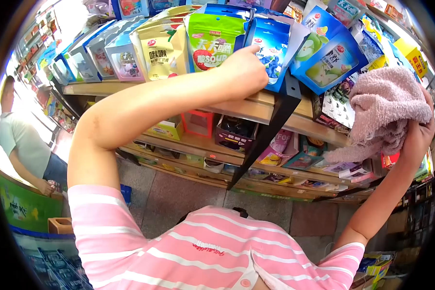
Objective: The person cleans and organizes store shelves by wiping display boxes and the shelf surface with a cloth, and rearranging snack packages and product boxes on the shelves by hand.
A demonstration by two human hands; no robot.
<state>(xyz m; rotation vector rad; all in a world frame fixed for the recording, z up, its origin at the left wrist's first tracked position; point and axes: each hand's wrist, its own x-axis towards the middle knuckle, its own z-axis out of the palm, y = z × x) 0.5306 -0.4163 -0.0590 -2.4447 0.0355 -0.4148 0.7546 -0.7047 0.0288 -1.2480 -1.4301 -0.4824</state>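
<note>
My left hand (244, 75) is at the left side of a blue candy pouch (276, 41) on the top shelf. Its index finger lies against the pouch front and the other fingers are curled, partly hidden from me. Just left of it stands a green candy pouch (212, 36) with a strawberry picture. A pale yellow pouch (160, 53) stands beside that one. At the right, my right hand (424, 123) is closed on a crumpled pinkish towel (384, 104), which hangs down in front of the shelf goods.
Blue pouches with green fruit (326, 58) lean right of a black shelf post (261, 140). Boxes and packets fill the lower shelves, including a dark box (234, 133). Another person (26, 140) stands at the left by a green display bin (26, 203). The floor (171, 193) is tiled.
</note>
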